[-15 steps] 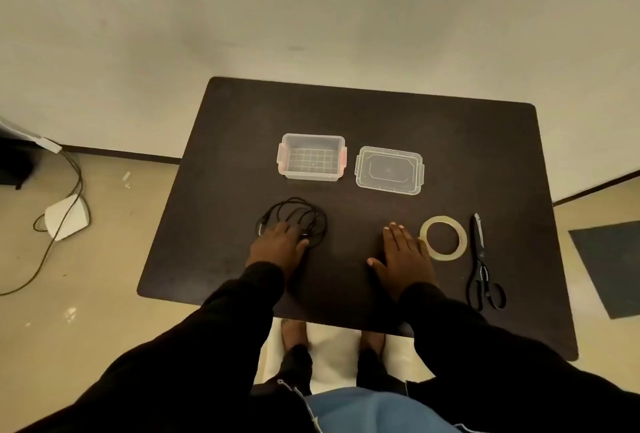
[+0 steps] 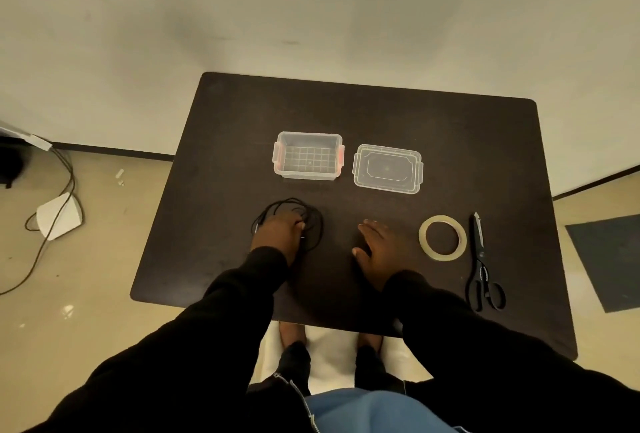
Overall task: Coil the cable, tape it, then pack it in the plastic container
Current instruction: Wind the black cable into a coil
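Lid (image 2: pixel 387 168) right of container (image 2: pixel 308 154) (cable (image 2: pixel 313 221) nearer).

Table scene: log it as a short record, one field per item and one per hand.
cable: black, loosely looped, on table
left hand: on the cable, fingers curled into it
right hand: open, holding nothing
container: open, empty
lid: off, right of container
tape roll: flat, right of right hand
scissors: closed, right of tape roll
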